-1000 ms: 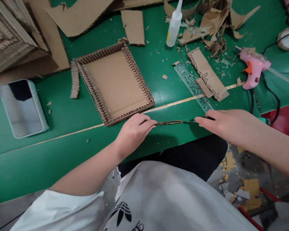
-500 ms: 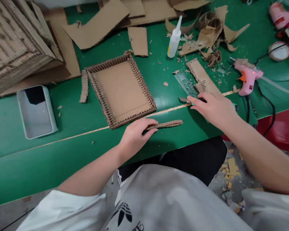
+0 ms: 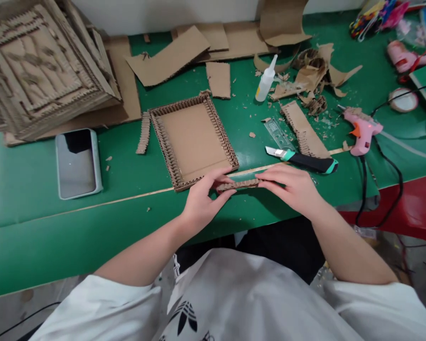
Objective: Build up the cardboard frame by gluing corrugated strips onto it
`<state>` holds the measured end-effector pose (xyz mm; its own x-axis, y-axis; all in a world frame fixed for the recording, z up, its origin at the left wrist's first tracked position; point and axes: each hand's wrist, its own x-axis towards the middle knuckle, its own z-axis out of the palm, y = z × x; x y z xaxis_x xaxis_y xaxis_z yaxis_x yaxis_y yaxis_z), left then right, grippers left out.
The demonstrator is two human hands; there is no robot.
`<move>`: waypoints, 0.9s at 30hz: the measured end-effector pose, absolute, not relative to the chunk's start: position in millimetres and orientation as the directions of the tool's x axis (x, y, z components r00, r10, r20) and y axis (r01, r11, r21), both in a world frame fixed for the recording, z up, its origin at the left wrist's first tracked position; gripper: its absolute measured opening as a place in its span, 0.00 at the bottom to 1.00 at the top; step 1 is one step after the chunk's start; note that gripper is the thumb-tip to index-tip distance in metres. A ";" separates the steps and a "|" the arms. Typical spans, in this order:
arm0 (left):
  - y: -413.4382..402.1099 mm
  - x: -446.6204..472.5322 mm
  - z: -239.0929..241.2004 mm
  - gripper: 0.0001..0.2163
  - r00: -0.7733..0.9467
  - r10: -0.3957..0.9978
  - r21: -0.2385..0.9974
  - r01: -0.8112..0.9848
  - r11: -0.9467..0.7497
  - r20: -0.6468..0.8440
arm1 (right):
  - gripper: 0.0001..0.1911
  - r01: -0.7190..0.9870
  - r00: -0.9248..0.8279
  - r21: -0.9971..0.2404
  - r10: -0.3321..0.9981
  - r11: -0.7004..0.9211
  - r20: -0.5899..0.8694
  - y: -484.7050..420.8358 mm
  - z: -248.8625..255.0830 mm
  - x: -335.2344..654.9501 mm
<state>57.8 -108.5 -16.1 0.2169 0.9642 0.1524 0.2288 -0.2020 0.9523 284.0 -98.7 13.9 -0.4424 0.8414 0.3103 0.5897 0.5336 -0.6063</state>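
Note:
Between my two hands is a short corrugated cardboard strip (image 3: 242,184), held level over the front of the green table. My left hand (image 3: 206,195) pinches its left end, and my right hand (image 3: 291,190) pinches the right end. Just beyond lies a shallow cardboard tray (image 3: 195,135) with ridged strips along its walls. A utility knife (image 3: 305,160), black and teal with its blade out, rests on the table past my right hand. Another ridged strip (image 3: 144,132) lies left of the tray.
A phone (image 3: 78,163) lies at left before stacked cardboard panels (image 3: 42,71). Behind the tray are cardboard offcuts (image 3: 170,57) and a glue bottle (image 3: 266,80). At right sit a pink glue gun (image 3: 364,130) with its cord, a clear ruler (image 3: 277,133) and a tape roll (image 3: 403,100).
My right hand has let go of the utility knife, which now lies on the table, and has taken the strip's right end. The view has shifted, showing more of the table's back.

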 end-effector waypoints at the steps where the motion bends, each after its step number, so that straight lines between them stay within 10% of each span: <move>1: -108.7 57.7 -15.4 0.18 0.216 0.964 0.955 0.219 -0.200 0.153 | 0.07 0.586 -0.393 -0.649 0.870 0.486 0.297 -99.5 12.5 282.5; 13: -107.2 55.0 -10.1 0.13 0.201 0.977 0.980 0.165 -0.111 0.077 | 0.06 0.392 0.002 -0.919 0.999 0.047 0.052 -101.9 15.8 277.6; 27: -119.7 29.4 49.0 0.06 0.376 0.748 0.585 0.468 -0.662 0.546 | 0.08 0.514 -0.331 -0.731 0.890 0.449 0.314 -109.2 75.4 290.7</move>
<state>29.4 -119.7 49.0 0.3759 0.7484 0.5465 0.4682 -0.6623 0.5849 290.7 -109.2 75.4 -0.3314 0.8898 0.3136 0.5144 0.4491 -0.7306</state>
